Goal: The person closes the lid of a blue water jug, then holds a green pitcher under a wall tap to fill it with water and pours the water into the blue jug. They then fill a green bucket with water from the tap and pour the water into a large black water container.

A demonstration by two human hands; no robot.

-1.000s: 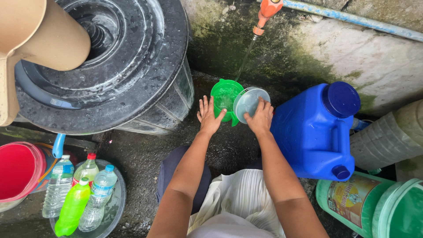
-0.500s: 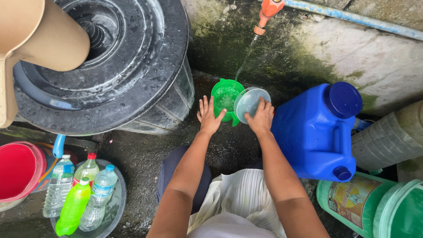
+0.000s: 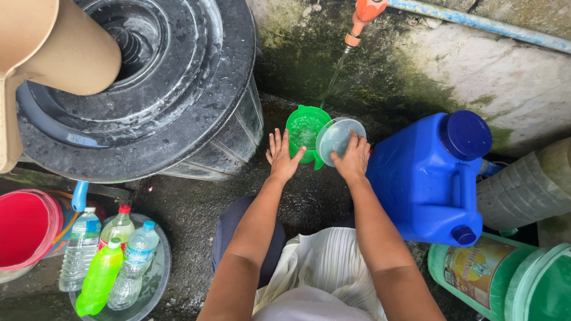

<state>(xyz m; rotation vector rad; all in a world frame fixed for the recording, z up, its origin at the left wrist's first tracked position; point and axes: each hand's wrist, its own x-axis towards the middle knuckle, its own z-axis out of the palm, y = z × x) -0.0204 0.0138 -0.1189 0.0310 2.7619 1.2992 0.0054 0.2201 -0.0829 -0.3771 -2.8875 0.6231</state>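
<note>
Down by the mossy wall, a thin stream of water (image 3: 333, 77) falls from the orange tap (image 3: 364, 16) into a green pitcher (image 3: 305, 131) that stands on the wet ground between the black drum (image 3: 148, 89) and the blue jerrycan (image 3: 431, 178). The left hand (image 3: 281, 157) rests flat and open against the pitcher's side, fingers spread, gripping nothing. The right hand (image 3: 353, 160) is closed around the rim of a clear round lid (image 3: 336, 138), holding it tilted just beside the pitcher's mouth. Well apart, at lower left, bottles (image 3: 113, 255) stand in a basin (image 3: 159, 270) next to a red bucket (image 3: 27, 229).
</note>
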